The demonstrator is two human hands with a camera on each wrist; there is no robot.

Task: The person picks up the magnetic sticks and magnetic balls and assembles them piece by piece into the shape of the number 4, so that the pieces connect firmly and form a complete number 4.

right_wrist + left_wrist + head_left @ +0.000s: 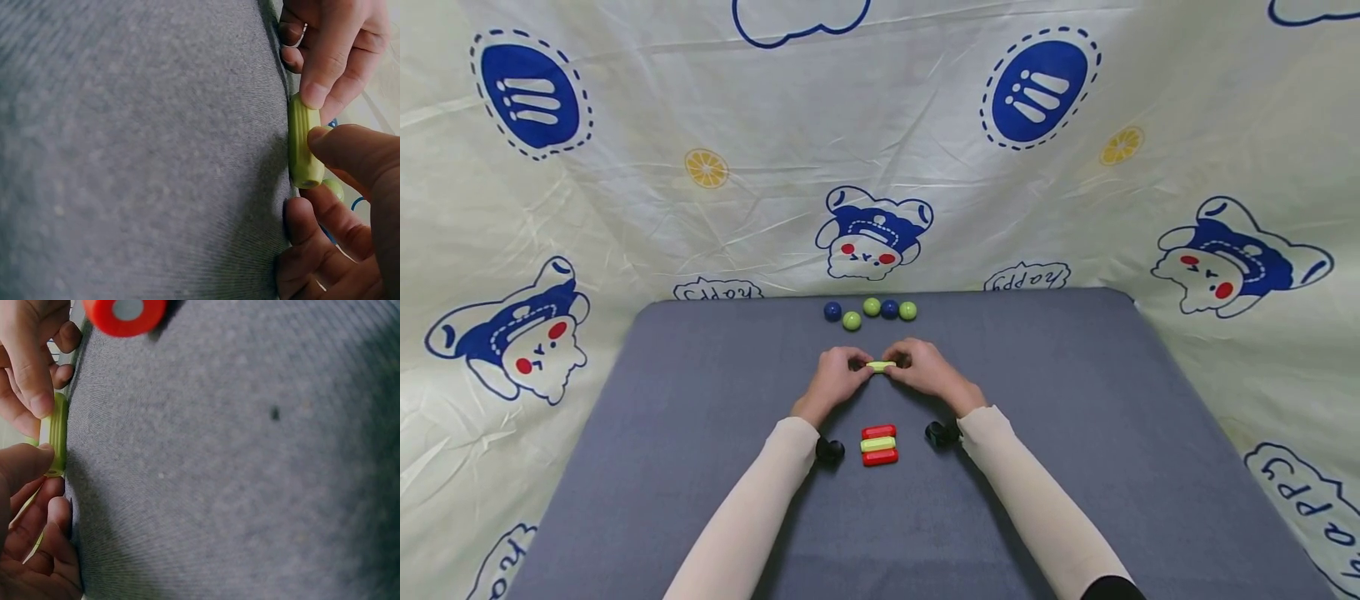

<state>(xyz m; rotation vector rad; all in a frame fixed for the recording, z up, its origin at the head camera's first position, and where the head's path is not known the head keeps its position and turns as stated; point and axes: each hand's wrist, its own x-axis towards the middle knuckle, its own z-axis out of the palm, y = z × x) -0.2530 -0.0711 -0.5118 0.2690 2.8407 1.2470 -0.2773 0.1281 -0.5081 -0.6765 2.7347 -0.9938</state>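
Note:
In the head view, a short yellow-green ribbed stick (881,367) lies level between both hands in the middle of the table. My left hand (837,379) pinches its left end between thumb and fingers. At the other end, my right hand (927,368) pinches it the same way. Close up in the right wrist view, the ribbed stick (305,140) has rounded edges and a small dark mark on its near end. Both thumbs press on its side, and it sits close over the grey cloth.
Nearer me lie a red stick (878,432), a yellow-green stick (877,445) and another red stick (880,457), side by side. Along the far edge rest several small balls, blue (832,311) and green (852,321). Behind the grey table (715,500) hangs a printed curtain (775,225).

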